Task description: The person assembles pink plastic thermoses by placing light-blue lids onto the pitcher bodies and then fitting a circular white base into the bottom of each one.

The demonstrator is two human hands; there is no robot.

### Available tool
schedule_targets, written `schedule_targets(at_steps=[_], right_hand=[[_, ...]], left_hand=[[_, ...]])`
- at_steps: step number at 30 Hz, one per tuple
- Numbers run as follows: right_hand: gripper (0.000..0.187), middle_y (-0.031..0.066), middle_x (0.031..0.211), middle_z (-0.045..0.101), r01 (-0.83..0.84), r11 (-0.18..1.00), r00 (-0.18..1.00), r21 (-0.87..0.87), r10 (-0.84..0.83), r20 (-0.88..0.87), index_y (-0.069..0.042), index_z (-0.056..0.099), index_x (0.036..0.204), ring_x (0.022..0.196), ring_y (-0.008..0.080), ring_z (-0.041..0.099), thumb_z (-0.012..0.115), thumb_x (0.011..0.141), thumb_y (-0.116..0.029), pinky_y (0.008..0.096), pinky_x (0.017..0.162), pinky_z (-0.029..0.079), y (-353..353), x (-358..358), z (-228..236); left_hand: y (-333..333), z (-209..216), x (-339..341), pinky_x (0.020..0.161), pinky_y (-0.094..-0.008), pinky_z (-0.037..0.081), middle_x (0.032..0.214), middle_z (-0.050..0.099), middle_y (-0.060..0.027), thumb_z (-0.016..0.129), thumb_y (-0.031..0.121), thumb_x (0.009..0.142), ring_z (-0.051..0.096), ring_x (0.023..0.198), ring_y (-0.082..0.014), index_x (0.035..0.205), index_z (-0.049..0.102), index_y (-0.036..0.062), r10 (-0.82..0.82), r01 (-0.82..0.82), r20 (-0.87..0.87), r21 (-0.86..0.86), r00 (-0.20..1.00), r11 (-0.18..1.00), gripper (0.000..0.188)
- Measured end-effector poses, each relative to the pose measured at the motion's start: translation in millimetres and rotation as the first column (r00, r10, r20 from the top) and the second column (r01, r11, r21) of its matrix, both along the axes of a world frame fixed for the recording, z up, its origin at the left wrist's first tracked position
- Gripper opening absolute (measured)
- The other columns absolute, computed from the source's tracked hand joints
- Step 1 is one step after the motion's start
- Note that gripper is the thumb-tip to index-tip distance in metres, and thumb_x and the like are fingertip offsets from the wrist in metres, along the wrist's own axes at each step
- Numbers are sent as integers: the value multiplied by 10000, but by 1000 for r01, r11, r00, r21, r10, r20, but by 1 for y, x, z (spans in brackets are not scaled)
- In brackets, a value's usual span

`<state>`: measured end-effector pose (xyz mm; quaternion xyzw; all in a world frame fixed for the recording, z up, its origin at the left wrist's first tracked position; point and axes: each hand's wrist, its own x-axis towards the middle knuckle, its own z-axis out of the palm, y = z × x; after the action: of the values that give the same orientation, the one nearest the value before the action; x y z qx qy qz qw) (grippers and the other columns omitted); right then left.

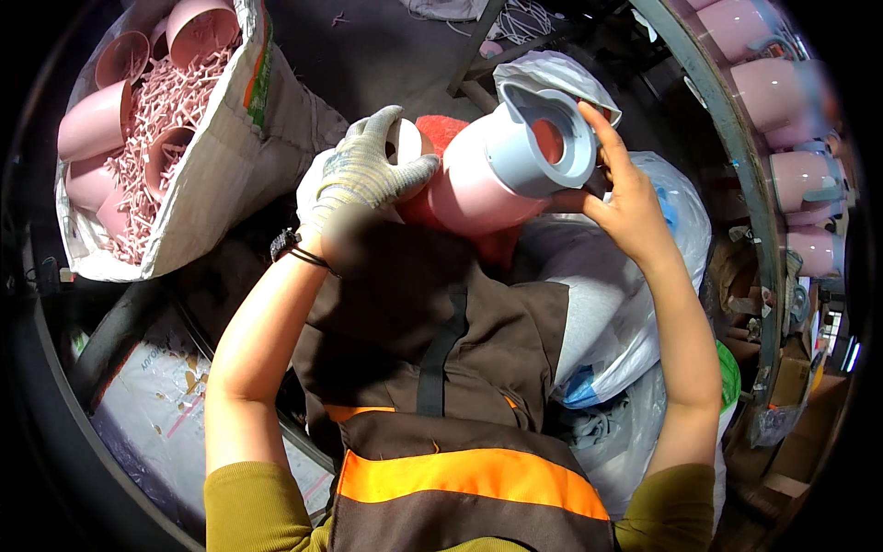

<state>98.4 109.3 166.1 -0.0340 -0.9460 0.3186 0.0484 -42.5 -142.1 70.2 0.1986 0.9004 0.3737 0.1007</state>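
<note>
A pink jug (478,189) with a grey-blue spouted collar (538,166) lies tilted above my lap, its open mouth turned up toward the right. My bare right hand (625,189) grips the collar from the right, thumb below and fingers at the rim. My left hand (363,175), in a striped knit glove, is curled round a pale round piece (411,152) with a dark opening, just left of the jug. The glove hides most of that piece, and whether it touches the jug I cannot tell. Red cloth (440,129) shows behind and under the jug.
A white woven sack (244,175) at the left holds pink cup-like shells and many small pink sticks. Clear plastic bags (676,198) bulge at my right. Beyond a metal frame post (756,175), several pink jugs (782,92) are lined up. White cords (524,23) lie at the back.
</note>
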Motion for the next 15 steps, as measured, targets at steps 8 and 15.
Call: schedule_targets(at_steps=[8,15], right_hand=[[908,200,1377,516,-13,998,1000,58,13,0,-245,273,1508,1167,422,554,583,693,9,423,937,476,9,12,-2],[897,164,1417,497,-57,992,998,-112,60,26,-229,281,1512,1278,355,499,591,705,11,376,1021,431,13,19,-6]], left_hand=[[55,-27,-41,1020,-451,423,1362,482,-208,724,579,677,496,1228,-401,1379,481,177,-23,6,-169,-104,985,995,845],[63,-69,-53,1107,-470,327,1474,373,-217,575,568,846,376,1341,-418,1449,404,186,-345,283,-186,-294,920,913,735]])
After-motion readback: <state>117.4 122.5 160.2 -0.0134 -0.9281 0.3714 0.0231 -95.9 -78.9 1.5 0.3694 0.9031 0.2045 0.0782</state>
